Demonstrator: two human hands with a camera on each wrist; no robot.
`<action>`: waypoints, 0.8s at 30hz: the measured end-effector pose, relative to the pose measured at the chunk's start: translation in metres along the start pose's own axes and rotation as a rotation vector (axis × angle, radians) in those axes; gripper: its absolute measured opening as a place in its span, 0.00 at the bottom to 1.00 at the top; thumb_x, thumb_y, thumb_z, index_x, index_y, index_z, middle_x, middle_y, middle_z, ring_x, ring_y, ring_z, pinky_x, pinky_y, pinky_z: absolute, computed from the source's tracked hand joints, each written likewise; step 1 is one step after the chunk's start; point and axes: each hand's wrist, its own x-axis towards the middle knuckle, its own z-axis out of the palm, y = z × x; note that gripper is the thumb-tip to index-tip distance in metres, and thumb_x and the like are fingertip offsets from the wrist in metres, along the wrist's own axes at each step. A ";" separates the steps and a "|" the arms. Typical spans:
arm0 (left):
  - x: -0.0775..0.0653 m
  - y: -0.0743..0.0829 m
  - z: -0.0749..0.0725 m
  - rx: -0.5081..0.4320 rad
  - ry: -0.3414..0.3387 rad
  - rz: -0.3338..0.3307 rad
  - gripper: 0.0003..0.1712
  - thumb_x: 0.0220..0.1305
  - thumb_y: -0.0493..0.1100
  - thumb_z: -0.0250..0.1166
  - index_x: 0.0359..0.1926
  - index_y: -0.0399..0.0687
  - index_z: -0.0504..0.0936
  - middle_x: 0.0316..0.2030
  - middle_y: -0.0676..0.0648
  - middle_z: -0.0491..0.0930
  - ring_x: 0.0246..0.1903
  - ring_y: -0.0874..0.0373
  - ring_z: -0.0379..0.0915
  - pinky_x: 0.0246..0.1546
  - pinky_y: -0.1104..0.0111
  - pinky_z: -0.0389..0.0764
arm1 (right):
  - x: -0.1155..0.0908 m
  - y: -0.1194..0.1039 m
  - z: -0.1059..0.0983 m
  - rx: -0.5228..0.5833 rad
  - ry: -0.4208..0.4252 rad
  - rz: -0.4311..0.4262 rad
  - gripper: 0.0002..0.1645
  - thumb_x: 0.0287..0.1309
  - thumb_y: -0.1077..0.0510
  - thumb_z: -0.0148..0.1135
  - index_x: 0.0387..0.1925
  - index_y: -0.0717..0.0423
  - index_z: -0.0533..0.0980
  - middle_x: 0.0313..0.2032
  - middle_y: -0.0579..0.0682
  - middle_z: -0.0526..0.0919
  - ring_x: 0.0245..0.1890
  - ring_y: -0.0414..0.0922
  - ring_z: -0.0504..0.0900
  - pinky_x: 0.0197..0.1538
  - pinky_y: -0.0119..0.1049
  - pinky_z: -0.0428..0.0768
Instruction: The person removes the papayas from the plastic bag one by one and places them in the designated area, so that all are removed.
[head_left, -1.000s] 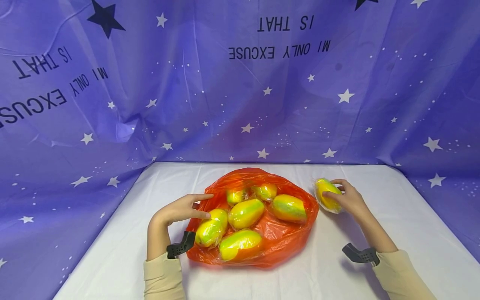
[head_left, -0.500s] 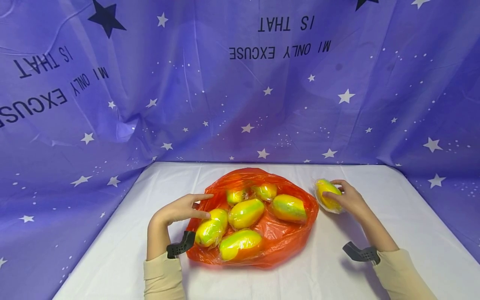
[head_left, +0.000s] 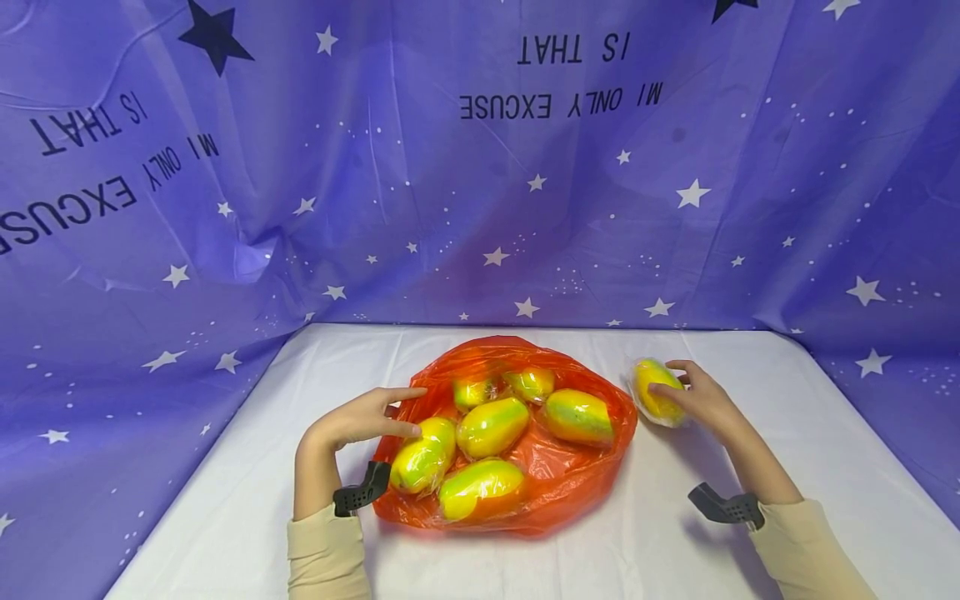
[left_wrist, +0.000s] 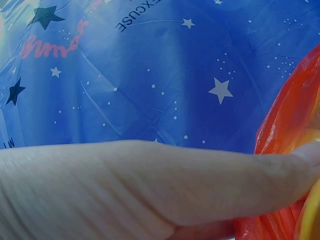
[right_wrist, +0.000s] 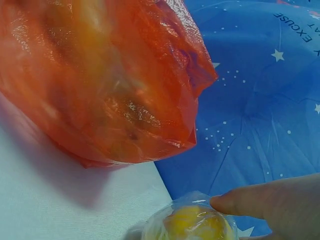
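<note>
A red plastic bag (head_left: 570, 492) lies wide-mouthed on the white table, holding several oblong yellow-green fruits (head_left: 492, 427) in clear wrap. My left hand (head_left: 358, 417) is at the bag's left rim, fingers fairly straight; its thumb lies by the leftmost fruit (head_left: 422, 462). In the left wrist view the thumb (left_wrist: 240, 185) reaches across the bag's edge (left_wrist: 280, 125). To the right of the bag, my right hand (head_left: 703, 398) grips another wrapped yellow-green fruit (head_left: 654, 385) between thumb and fingers. The top of that fruit (right_wrist: 192, 222) shows low in the right wrist view.
The white-covered table (head_left: 720, 550) extends around the bag on all sides. Behind it hangs a purple-blue curtain (head_left: 450, 208) with stars and upside-down lettering, also along the left and right sides. Each wrist wears a black camera mount (head_left: 723, 507).
My right hand, with the wrapped fruit in it, has shifted very slightly to the right. The left hand and the bag stay as they were.
</note>
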 end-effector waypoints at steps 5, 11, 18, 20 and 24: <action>0.000 0.000 0.001 0.001 -0.001 -0.008 0.38 0.58 0.50 0.68 0.67 0.43 0.69 0.64 0.40 0.68 0.65 0.42 0.59 0.62 0.42 0.59 | -0.001 -0.001 -0.001 -0.003 0.002 -0.012 0.45 0.63 0.45 0.58 0.67 0.71 0.54 0.59 0.79 0.62 0.57 0.71 0.64 0.56 0.62 0.70; 0.000 0.000 0.000 -0.013 0.001 0.003 0.38 0.58 0.49 0.68 0.67 0.43 0.69 0.64 0.40 0.68 0.65 0.41 0.58 0.62 0.41 0.58 | -0.003 -0.003 -0.004 0.007 0.025 -0.032 0.44 0.63 0.46 0.58 0.67 0.72 0.55 0.60 0.79 0.62 0.59 0.72 0.64 0.57 0.62 0.69; 0.002 -0.002 0.000 -0.018 0.009 0.020 0.37 0.59 0.49 0.68 0.67 0.42 0.70 0.64 0.40 0.69 0.65 0.42 0.59 0.62 0.42 0.59 | -0.007 -0.010 -0.007 0.010 0.068 -0.055 0.42 0.65 0.46 0.57 0.67 0.71 0.56 0.61 0.77 0.63 0.59 0.70 0.65 0.57 0.62 0.69; 0.003 -0.004 0.000 -0.019 0.011 0.024 0.36 0.60 0.48 0.67 0.67 0.42 0.70 0.64 0.39 0.69 0.65 0.42 0.59 0.62 0.42 0.59 | -0.007 -0.011 -0.008 0.015 0.077 -0.058 0.41 0.65 0.46 0.56 0.67 0.71 0.56 0.61 0.76 0.63 0.59 0.70 0.65 0.57 0.62 0.69; 0.003 -0.005 0.000 -0.032 0.020 0.031 0.33 0.62 0.45 0.65 0.66 0.41 0.70 0.63 0.39 0.69 0.64 0.40 0.61 0.61 0.43 0.61 | -0.007 -0.012 -0.008 0.021 0.096 -0.060 0.41 0.66 0.45 0.55 0.67 0.70 0.57 0.61 0.76 0.64 0.59 0.70 0.66 0.57 0.62 0.70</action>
